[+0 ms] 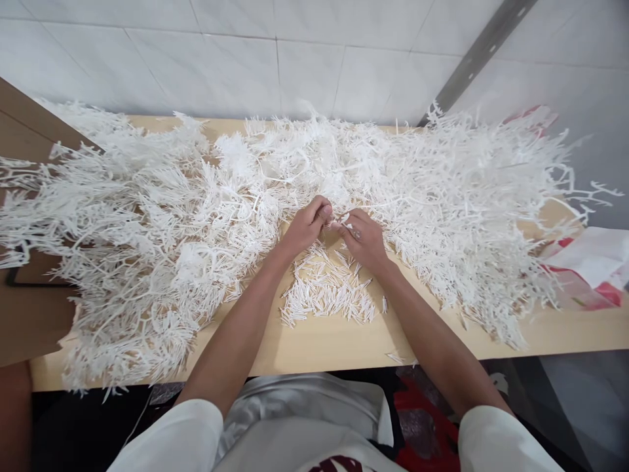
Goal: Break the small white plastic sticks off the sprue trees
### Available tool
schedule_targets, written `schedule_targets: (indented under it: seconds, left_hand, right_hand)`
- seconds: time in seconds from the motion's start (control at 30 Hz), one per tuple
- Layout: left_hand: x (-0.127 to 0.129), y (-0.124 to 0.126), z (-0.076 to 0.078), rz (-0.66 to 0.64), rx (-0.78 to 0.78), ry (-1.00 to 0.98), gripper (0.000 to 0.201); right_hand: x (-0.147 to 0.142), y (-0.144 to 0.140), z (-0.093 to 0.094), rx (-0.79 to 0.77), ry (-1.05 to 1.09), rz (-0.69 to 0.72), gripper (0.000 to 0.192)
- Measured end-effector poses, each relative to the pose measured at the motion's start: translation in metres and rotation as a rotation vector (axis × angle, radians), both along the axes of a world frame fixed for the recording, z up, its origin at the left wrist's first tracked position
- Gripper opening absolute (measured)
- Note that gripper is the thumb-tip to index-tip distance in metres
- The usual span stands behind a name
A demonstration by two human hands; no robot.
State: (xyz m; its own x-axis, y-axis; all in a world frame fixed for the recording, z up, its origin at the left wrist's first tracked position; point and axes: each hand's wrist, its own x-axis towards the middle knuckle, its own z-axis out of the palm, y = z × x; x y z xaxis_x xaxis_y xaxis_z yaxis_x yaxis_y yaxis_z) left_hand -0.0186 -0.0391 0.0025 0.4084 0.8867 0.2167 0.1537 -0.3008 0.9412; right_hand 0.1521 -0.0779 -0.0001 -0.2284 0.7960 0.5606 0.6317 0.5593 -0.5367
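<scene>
Between the 2 hands, over the middle of the tabletop, small white pieces are held at the fingertips of the right hand, whose fingers are curled inward with the thumb brought close to the forefinger. The left hand is held just beside it, its fingers folded and its thumb pressed toward the forefinger; whether anything is pinched there cannot be told, as the detail is too small.

On the near side of the hands, a loose pile of short white sticks is spread over the wood, and a few more are scattered near the front edge. Around this pile, the surface is covered by branching white strands: 1 large heap is massed on the left, 1 more heap on the right, and the 2 are joined by a band of the same strands beyond the hands.

At the far left, a cardboard box is partly overlapped by strands. At the right end, a white and red plastic bag is placed beside the right heap. Behind everything, a tiled wall is seen, crossed at the right by a slanting metal post.
</scene>
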Motion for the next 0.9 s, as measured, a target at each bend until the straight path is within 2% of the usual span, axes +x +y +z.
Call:
schedule_targets:
  seconds: [0.1, 0.23, 0.33, 0.43, 0.67, 0.77, 0.9]
  left_hand:
    - [-0.002, 0.002, -0.001, 0.019, -0.043, -0.060, 0.027]
    - [-0.004, 0.003, 0.002, -0.009, 0.000, -0.109, 0.017]
    - [-0.004, 0.000, 0.006, -0.060, 0.061, -0.102, 0.025]
    - [-0.002, -0.002, 0.008, -0.058, 0.131, -0.021, 0.028]
    - [0.000, -0.004, 0.007, 0.034, 0.050, -0.014, 0.024]
    - [0.001, -0.003, 0.005, 0.046, 0.121, 0.026, 0.018]
    - [0.002, -0.001, 0.000, 0.078, 0.341, 0.173, 0.007]
  right_hand:
    - [0.000, -0.001, 0.006, -0.095, 0.145, -0.047, 0.024]
    - [0.000, 0.000, 0.009, -0.128, 0.220, -0.066, 0.028]
    - [0.001, 0.002, 0.007, -0.157, 0.194, -0.069, 0.033]
    - [0.002, 0.004, 0.005, -0.175, 0.181, -0.052, 0.038]
    - [0.003, 0.005, 0.002, -0.155, 0.090, -0.058, 0.043]
    - [0.003, 0.006, -0.001, -0.152, 0.029, -0.086, 0.038]
    - [0.003, 0.007, -0.005, -0.144, -0.084, -0.097, 0.030]
